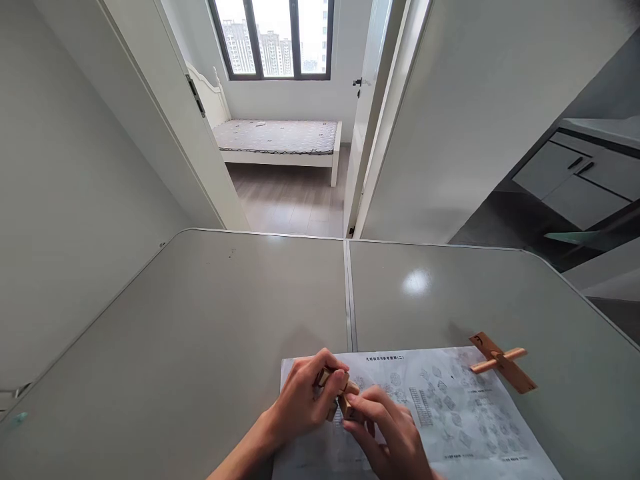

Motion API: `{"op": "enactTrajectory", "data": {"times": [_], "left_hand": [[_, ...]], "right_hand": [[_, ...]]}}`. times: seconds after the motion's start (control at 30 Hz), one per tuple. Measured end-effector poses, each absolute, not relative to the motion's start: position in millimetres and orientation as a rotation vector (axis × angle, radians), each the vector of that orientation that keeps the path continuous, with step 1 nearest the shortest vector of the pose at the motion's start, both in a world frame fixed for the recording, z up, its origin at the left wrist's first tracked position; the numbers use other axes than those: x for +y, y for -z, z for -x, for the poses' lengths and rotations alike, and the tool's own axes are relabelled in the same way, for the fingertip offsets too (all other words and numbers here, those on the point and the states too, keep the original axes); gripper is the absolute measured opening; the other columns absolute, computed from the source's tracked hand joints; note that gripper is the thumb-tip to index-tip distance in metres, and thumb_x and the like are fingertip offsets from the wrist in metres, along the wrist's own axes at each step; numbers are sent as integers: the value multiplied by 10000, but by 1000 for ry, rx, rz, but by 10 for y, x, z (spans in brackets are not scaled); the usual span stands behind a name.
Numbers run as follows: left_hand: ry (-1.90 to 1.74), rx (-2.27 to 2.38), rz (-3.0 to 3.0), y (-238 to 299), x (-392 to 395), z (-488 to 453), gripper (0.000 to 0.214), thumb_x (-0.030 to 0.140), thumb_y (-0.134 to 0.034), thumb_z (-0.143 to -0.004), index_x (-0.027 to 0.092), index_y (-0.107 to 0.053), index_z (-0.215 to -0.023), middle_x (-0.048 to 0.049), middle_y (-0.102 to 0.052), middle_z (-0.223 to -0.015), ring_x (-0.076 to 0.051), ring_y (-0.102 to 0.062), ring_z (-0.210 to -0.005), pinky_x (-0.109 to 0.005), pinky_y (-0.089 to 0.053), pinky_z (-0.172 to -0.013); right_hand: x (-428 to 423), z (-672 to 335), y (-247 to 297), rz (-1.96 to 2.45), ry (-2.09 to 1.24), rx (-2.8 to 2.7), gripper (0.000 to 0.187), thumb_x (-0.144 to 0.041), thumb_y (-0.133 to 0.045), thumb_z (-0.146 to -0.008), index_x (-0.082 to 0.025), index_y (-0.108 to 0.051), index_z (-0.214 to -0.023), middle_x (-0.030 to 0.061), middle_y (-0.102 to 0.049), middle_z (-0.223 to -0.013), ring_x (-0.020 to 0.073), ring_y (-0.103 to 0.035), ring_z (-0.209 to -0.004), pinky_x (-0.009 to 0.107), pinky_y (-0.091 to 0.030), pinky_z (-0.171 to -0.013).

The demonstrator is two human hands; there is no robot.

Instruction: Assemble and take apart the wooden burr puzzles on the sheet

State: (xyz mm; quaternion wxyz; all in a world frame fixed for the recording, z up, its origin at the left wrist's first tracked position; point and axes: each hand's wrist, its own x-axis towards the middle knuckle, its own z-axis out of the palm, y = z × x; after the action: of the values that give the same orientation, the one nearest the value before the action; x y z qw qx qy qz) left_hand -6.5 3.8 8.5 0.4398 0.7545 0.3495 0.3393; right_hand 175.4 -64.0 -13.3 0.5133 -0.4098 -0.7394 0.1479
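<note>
Nearest the camera: left hand (305,397) and right hand (393,427) of one person, above the near part of the bench (225,333).
Small wooden pieces (350,408): they are between the two hands, in the fingertips, above the left part of the printed sheet (450,427). Fingers cover much of them, so I cannot tell how many they are, or how exactly they join.
Left hand grip: narrow, the thumb and the forefinger bent around the upper piece and holding it.
Right hand grip: also narrow, with the thumb and the fingertips on the lower piece, which has a dark brown side.
Printed sheet: it lies flat toward the near side of the bench, across the line of the seam (350,293), with a title near its far edge and many small figures.
Crossed wood: one flat brown strip (520,380) with a dark mark and one pale rod (515,354) make a cross over the far right corner of the sheet, toward the right edge of the bench.
Cabinet (590,177): beyond the bench's right edge, doors closed, its inside hidden.
</note>
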Motion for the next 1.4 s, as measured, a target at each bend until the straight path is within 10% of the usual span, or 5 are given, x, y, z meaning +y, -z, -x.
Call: {"op": "enactTrajectory", "data": {"times": [0.33, 0.53, 0.83, 1.4], "left_hand": [[-799, 917, -1850, -100, 31, 43, 111, 259, -511, -1040, 216, -606, -1076, -9, -787, -823, -120, -675, -655, -210, -524, -678], [-657, 843, -2032, -125, 86, 103, 716, 322, -834, -753, 246, -535, -1399, -41, -719, -1103, -170, -666, -805, -258, -556, -761], [-619, 841, -2086, -85, 131, 111, 726, 454, -867, -789, 299, -580, -1438, -66, -631, -1230, -190, -688, -968, -272, -569, -871], [-691, 883, -1932, -179, 138, 68, 632, 335, -883, -705, 252, -657, -1289, -6, -654, -964, -144, -591, -740, -227, -517, -675]], "right_hand": [[-627, -1778, 146, 1066, -440, -1685, 120, -250, -575, -1078, -232, -624, -1186, 29, -701, -854, 122, -653, -548, 213, -571, -514], [-620, -1861, 191, 1220, -585, -1502, 118, -266, -596, -1064, -261, -644, -1172, 14, -709, -894, 116, -670, -543, 217, -587, -552], [-596, -1894, 147, 1168, -629, -1567, 155, -254, -567, -1072, -276, -679, -1176, 6, -667, -857, 135, -645, -582, 235, -568, -568], [-553, -1940, 191, 1325, -880, -1370, 199, -374, -526, -1088, -225, -641, -1152, 34, -659, -935, 146, -645, -644, 241, -546, -589]]}}
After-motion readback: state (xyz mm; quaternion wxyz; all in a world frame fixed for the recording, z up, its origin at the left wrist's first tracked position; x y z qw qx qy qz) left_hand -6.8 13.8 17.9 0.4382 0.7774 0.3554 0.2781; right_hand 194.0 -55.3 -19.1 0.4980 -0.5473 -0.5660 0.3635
